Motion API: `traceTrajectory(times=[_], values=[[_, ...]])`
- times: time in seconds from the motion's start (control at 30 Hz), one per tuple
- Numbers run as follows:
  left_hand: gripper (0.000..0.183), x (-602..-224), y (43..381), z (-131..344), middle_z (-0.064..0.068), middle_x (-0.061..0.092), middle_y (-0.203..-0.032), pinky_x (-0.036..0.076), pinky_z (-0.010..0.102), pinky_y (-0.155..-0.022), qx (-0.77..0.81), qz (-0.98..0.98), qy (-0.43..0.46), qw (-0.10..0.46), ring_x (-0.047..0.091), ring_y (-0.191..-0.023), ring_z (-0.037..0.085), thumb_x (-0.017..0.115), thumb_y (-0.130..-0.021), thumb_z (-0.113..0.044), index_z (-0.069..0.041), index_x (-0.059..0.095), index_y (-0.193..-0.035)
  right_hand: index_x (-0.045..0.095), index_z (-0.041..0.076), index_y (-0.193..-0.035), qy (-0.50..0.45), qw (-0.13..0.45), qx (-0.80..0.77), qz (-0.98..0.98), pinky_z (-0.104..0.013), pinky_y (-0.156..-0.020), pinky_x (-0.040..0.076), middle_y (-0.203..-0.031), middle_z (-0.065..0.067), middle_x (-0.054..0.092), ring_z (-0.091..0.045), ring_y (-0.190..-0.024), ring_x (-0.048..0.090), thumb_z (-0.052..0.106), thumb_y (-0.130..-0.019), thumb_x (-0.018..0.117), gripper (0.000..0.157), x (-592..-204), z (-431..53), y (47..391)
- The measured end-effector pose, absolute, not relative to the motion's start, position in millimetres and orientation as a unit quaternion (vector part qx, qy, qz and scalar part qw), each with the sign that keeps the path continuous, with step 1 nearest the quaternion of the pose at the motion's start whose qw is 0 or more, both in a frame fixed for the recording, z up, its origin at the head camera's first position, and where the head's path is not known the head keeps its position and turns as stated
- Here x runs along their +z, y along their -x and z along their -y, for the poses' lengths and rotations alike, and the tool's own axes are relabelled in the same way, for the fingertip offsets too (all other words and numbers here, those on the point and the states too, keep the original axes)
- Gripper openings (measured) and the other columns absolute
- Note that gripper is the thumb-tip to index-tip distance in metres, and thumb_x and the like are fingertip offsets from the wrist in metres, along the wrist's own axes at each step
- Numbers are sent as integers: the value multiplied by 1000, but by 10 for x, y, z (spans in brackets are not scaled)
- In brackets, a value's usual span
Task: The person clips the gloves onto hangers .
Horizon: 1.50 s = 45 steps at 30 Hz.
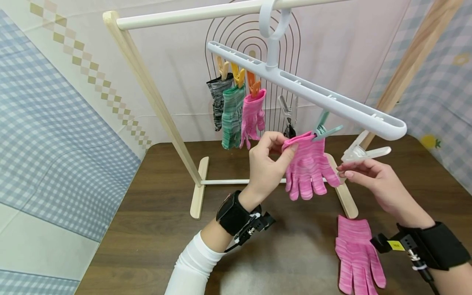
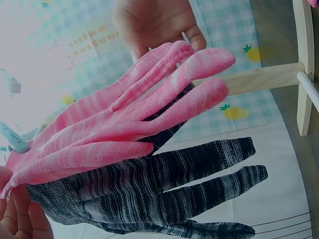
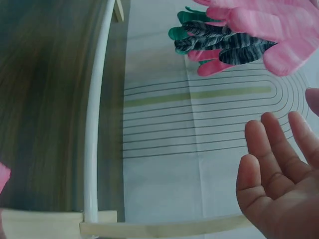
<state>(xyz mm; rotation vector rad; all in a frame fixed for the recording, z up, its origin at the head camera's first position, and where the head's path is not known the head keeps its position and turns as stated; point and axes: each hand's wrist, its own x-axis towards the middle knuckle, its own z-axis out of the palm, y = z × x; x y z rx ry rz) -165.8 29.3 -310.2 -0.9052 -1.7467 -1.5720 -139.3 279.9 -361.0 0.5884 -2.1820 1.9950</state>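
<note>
While pinching the glove [image 1: 307,166] cuff at the teal clip [image 1: 324,129] with left fingers [image 1: 274,141], right fingers [image 1: 354,169] relaxed: clipping step, needs clip squeezed.

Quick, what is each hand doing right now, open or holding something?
Left hand: pinches the cuff of the hanging pink glove at the teal clip.
Right hand: open, holds nothing.

desk [image 1: 155,229]: dark wood grain | wooden rack [image 1: 199,184] feet stand mid-desk toward far edge | pink glove [image 1: 355,254] flat near right front edge
</note>
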Motion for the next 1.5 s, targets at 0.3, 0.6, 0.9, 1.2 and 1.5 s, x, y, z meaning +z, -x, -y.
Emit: traceTrajectory(times=[0.3,0.6,0.9,1.2,1.5], values=[[14,-3121,1658,-281,10,55,-75,47,24,-58,-595,658,342,308,53,-66,12,62,-82,-9,-2,51,-87,54,-4,-109,-157,62,521,837,-13,-71,45,-97,11,60,-6,-86,57,8,-87,57,25,-3777,-2834,1403],[14,-3146,1665,-264,10,55,-75,47,24,-58,-594,657,343,312,52,-66,11,62,-82,-9,-2,51,-87,55,-5,-106,-169,14,488,856,-17,-66,47,-93,7,61,-1,-81,55,4,-85,58,23,-3974,-2847,1403],[14,-3153,1673,-264,10,55,-75,47,24,-58,-595,655,342,317,52,-66,11,62,-82,-9,-2,51,-87,54,-6,-109,-166,-33,438,883,-23,-66,49,-100,-16,59,-4,-84,55,10,-87,57,27,-4037,-2923,1370],[14,-3160,1673,-270,10,55,-75,47,25,-58,-595,654,342,317,53,-66,13,62,-82,-8,-1,51,-86,54,-6,-108,-176,-56,436,881,-28,-62,50,-99,-18,58,-6,-79,53,10,-87,57,27,-4126,-2963,1358],[13,-3158,1673,-263,11,55,-75,47,25,-58,-597,654,343,315,53,-66,13,62,-82,-8,-2,51,-86,53,-7,-107,-164,-70,439,881,-29,-60,50,-94,-16,59,-5,-77,53,10,-86,57,27,-4197,-2973,1352]])
